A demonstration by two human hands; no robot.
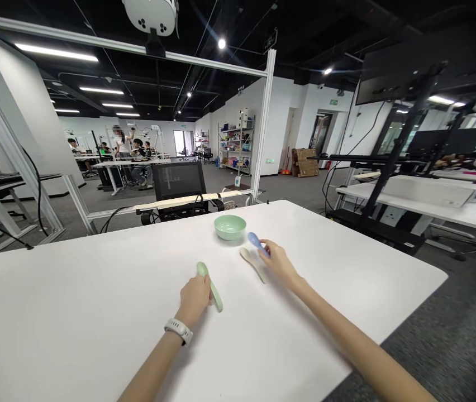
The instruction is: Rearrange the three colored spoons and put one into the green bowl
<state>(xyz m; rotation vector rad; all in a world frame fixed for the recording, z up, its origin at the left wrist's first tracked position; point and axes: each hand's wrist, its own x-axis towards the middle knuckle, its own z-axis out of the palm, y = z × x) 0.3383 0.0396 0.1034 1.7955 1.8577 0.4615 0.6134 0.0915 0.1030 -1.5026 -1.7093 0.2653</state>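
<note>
A green spoon (215,292) lies at a slant under my left hand (195,297), whose fingers are closed around the middle of its handle. My right hand (277,260) pinches the handle of a blue spoon (255,240), its bowl pointing away toward the far side. Between the two hands a cream spoon (255,265) rests on the white table (129,301), touched by neither. Behind the spoons stands a light green bowl (230,228), upright; its inside looks bare. A pale watch band circles my left wrist.
Beyond the table's far edge are a black office chair (180,181) and a metal frame (264,123) with a wooden strip (175,201) across it. To the right stands a black monitor stand (389,162) with cables. Several people sit or stand at far desks.
</note>
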